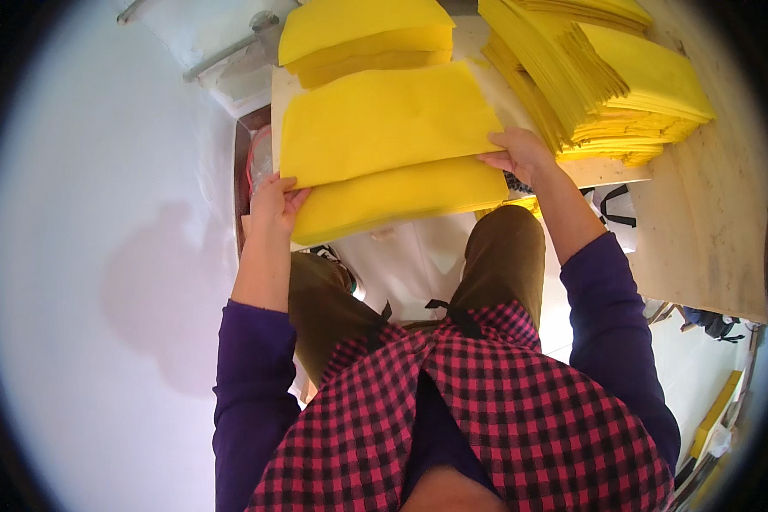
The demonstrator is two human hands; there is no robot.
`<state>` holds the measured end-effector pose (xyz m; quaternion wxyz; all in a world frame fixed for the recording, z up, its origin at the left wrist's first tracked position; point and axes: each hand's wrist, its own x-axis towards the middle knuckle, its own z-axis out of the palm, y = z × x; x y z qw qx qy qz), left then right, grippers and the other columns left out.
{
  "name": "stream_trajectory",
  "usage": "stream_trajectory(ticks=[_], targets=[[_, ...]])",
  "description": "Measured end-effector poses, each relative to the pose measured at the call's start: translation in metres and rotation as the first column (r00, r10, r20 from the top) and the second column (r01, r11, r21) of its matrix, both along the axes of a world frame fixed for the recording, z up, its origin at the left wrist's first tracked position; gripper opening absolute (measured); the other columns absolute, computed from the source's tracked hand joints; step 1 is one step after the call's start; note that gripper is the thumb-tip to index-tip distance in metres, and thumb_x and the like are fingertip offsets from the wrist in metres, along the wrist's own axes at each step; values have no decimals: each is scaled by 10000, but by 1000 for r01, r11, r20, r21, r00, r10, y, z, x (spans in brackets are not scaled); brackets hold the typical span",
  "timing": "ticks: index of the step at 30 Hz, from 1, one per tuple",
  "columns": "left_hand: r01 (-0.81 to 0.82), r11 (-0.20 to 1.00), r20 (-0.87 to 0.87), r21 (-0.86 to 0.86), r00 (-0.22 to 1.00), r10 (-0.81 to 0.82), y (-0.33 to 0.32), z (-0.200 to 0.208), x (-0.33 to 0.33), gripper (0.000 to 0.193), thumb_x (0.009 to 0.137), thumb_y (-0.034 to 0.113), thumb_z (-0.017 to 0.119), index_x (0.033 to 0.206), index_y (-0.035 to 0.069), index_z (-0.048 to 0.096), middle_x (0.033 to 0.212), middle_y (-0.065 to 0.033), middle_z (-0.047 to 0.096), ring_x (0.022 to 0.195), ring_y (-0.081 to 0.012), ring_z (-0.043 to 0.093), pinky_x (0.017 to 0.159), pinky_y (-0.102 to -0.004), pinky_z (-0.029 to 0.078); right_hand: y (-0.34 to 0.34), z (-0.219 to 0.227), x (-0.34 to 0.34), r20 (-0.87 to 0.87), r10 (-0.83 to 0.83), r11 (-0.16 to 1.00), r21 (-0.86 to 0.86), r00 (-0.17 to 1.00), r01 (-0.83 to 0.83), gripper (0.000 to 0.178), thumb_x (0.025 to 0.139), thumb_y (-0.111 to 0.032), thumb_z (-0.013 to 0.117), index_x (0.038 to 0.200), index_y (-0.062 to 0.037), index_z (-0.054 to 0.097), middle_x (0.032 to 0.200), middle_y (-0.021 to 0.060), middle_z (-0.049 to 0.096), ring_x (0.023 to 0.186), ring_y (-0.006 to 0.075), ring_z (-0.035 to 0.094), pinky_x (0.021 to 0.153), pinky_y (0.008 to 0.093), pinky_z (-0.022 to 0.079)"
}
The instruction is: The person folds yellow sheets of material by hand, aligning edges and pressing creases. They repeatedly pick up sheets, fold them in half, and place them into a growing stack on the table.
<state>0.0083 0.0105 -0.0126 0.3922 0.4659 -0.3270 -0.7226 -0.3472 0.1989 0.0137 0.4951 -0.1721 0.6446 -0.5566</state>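
A yellow sheet of fabric-like material (388,124) lies across the table's near part. My left hand (275,201) is closed on the left end of its near edge, thumb and fingers pressed together. At the right end of that edge, my right hand (525,155) pinches the sheet in the same way. Between my hands the edge runs nearly straight, tilted slightly up to the right. Just below it shows a second yellow layer (401,201), which reaches the table's front edge. Whether the two layers are joined is hidden.
Behind the sheet sits another yellow stack (367,38). A tall pile of folded yellow pieces (631,90) stands at the right on the wooden table (602,172). A wooden panel (708,222) is at the right, a white wall (102,213) at the left. My knees are under the front edge.
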Motion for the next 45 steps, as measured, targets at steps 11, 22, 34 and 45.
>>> stream_trajectory(ticks=[11, 22, 34, 45], targets=[[222, 972, 206, 83, 950, -234, -35, 28, 5, 234, 893, 142, 540, 1072, -8, 552, 979, -102, 624, 864, -211, 615, 720, -337, 529, -9, -12, -31, -177, 163, 986, 7, 971, -165, 402, 882, -257, 600, 1139, 48, 556, 1066, 114, 618, 940, 194, 621, 760, 325, 540], [109, 990, 344, 86, 930, -133, -73, 16, -12, 208, 868, 170, 604, 995, 6, 596, 874, -80, 639, 686, -146, 597, 609, -261, 492, -39, -19, -38, -425, 41, 999, 47, 904, -23, 527, 849, -209, 636, 1274, 43, 451, 1064, 161, 594, 909, 201, 615, 727, 298, 498], [190, 976, 407, 102, 888, -215, -79, 12, -10, 189, 852, 174, 603, 957, 18, 625, 808, -63, 649, 644, -131, 594, 549, -234, 466, -42, -23, -40, -525, 11, 999, 35, 851, 8, 496, 813, -197, 664, 1225, 26, 500, 1049, 165, 614, 914, 206, 611, 769, 296, 490], [280, 951, 301, 130, 903, -307, -118, 15, -30, 199, 890, 196, 579, 978, 20, 608, 826, -82, 685, 644, -155, 646, 562, -277, 527, -79, -16, -60, -301, 39, 997, 80, 953, -16, 453, 883, -199, 604, 1239, 43, 463, 1045, 133, 611, 901, 176, 617, 712, 304, 515]])
